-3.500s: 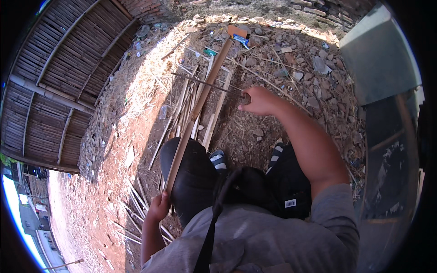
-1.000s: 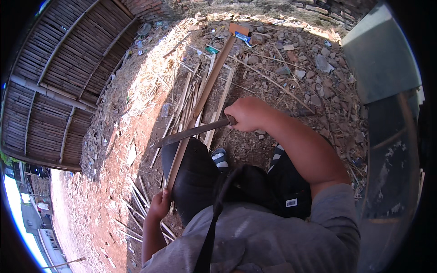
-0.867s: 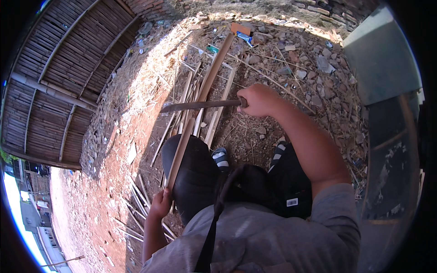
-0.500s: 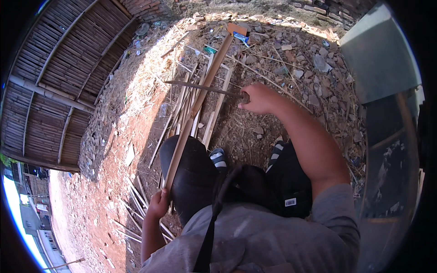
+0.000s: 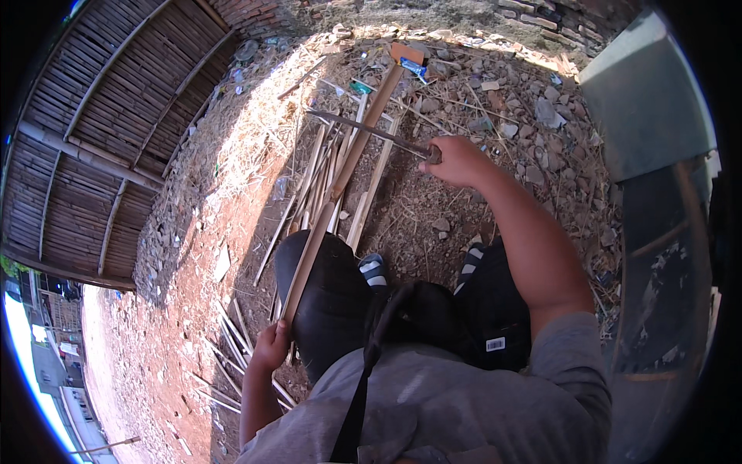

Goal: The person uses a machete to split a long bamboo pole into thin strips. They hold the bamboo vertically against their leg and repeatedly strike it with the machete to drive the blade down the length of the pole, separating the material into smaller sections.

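Note:
A long split bamboo slat (image 5: 313,246) slants from beside my left knee to the rubble ahead. My left hand (image 5: 272,345) is closed round its near end, with the slat lying against my left thigh. My right hand (image 5: 459,161) grips the handle of a long narrow machete (image 5: 390,138), arm reaching forward. The machete's dark blade points left and crosses over the far half of the slat; whether it touches the wood, I cannot tell. Beneath lie several loose bamboo strips (image 5: 313,174) on the ground, with another slat (image 5: 373,189) just to their right.
More thin strips (image 5: 232,332) lie left of my left leg. Broken stones and litter (image 5: 533,139) cover the ground ahead and right. A woven bamboo wall (image 5: 85,131) stands at left, a brick wall (image 5: 533,17) at the back, and a grey-green panel (image 5: 649,100) at right.
My right hand has moved slightly right, drawing the machete with it; its tip has shifted right and farther away. My left hand keeps its hold on the bamboo slat.

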### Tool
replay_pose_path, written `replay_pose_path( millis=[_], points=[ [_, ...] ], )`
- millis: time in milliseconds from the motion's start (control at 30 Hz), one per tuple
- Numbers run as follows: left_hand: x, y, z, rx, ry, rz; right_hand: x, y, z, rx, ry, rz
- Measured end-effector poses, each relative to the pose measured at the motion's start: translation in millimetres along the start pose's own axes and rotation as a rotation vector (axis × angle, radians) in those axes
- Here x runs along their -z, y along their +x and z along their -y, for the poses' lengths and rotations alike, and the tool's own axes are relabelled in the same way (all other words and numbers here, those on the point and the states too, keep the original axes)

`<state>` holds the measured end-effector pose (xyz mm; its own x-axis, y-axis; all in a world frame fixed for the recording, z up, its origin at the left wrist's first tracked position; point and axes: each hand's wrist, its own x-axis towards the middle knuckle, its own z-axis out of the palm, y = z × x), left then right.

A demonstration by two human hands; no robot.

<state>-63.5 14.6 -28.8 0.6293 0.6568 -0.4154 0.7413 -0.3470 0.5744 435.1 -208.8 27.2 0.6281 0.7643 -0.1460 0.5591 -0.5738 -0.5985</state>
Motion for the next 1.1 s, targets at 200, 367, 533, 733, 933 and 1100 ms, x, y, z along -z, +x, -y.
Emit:
replay_pose_path(
  millis=[200, 367, 533, 733, 933, 1100],
  points=[
    [-3.2, 5.5, 21.8, 0.021, 0.007, -0.011, -14.9, 1.1, 5.5, 0.103, -0.04, -0.091],
    [0.4, 2.6, 11.5, 0.019, -0.036, 0.013, -33.1, -9.0, 29.9, 0.283, -0.156, 0.098],
    [-0.5, 1.4, 13.3, 0.045, -0.074, 0.015, -29.5, -17.6, 46.0, 0.34, -0.209, 0.1],
    [-2.5, 2.0, 13.3, 0.024, -0.04, -0.008, -6.8, -3.1, 11.7, 0.126, -0.088, -0.035],
    [-1.6, 1.6, 4.6, 0.01, -0.017, -0.014, -8.6, 4.2, -12.1, 0.024, 0.021, -0.118],
    [-1.4, 1.4, 7.6, 0.043, -0.034, 0.018, -20.8, -2.0, 14.9, 0.149, -0.035, 0.007]
  ],
)
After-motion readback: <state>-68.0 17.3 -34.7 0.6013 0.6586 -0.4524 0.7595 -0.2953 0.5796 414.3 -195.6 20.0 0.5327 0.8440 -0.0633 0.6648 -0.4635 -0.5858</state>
